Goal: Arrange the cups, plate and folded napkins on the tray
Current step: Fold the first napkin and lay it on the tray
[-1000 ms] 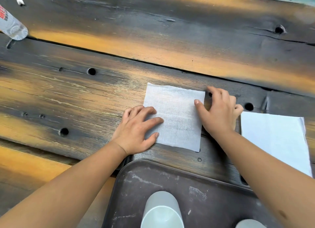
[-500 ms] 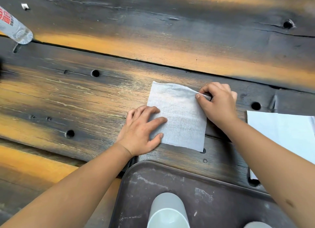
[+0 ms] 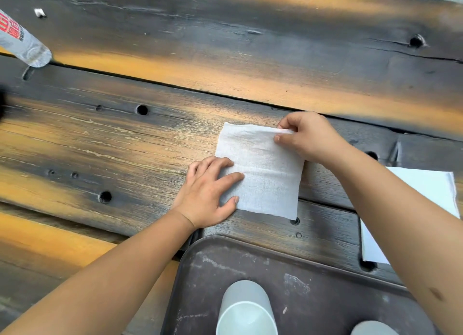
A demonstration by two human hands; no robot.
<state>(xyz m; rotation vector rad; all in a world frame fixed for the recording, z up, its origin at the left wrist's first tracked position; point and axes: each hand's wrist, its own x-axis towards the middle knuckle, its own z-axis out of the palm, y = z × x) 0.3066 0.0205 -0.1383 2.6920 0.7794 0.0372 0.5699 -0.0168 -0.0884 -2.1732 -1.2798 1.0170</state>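
A thin white napkin [image 3: 263, 167] lies on the wooden table just beyond the dark tray [image 3: 313, 284]. My left hand [image 3: 208, 192] presses flat on its near left corner, fingers spread. My right hand [image 3: 308, 137] pinches the far right corner and lifts it off the wood. A white cup [image 3: 245, 309] stands on the tray at the bottom, and the rim of a second cup [image 3: 373, 331] shows at the bottom right. Another white napkin [image 3: 431, 197] lies to the right, partly under my right forearm. No plate is in view.
A clear plastic bottle [image 3: 22, 44] with a red label lies at the far left edge. The table [image 3: 125, 139] is of dark, worn planks with round holes and a long gap between boards. A small white scrap [image 3: 39, 13] sits at the top left.
My right hand went from resting flat on the napkin's right edge to pinching its far right corner and raising it. My left hand stayed pressed on the napkin.
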